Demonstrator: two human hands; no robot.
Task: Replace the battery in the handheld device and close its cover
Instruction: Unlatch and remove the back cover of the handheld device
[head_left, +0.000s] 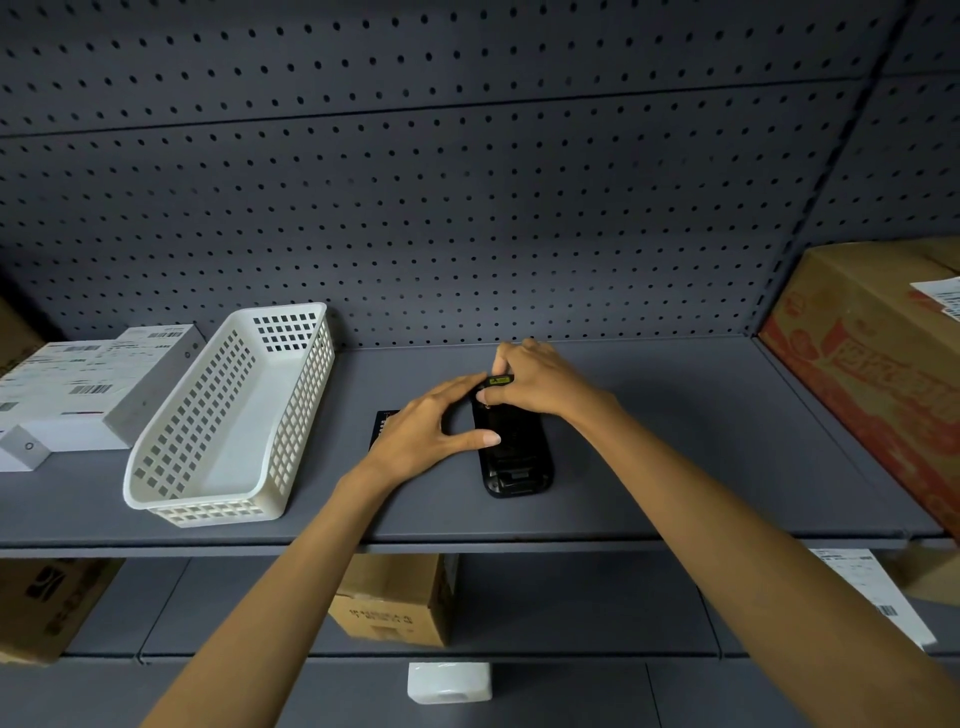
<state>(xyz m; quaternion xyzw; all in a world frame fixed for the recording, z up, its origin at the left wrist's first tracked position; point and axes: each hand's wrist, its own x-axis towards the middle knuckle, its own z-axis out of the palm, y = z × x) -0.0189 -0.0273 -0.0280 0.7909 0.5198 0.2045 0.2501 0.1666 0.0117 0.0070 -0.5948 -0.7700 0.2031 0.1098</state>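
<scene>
At the bottom centre of the frame a small white object (449, 682) is seen on the lowest ledge; what it is cannot be made out. Above it, on the lower shelf, a small brown carton (392, 597) is partly hidden behind the left forearm, and a larger carton (49, 605) is cut off at the left edge. A paper label (872, 592) hangs at the lower right.

Both bare forearms are extended up from the bottom edge to the grey shelf (675, 467) at mid-frame. The black handheld device (514, 452) is laid flat on that shelf near centre, its long axis running away from the viewer, its near end rounded. The left hand (431, 426) is placed just left of it, the thumb stretched across the device's middle and the fingers (462, 384) extended toward its far end. The right hand (545, 384) is curled over the far end, where the top of the device, bearing a small yellow label, is pinched between thumb and fingers. Whether the cover is on or off cannot be told. A flat black piece (382, 428) with white print is mostly hidden under the left hand.

Left of centre a white perforated basket (234, 415) is set on the shelf, and beyond it a white labelled box (78, 389) is cut off at the left edge. A red-printed carton (878, 374) is cropped at the right. The grey pegboard (467, 182) fills the upper frame.
</scene>
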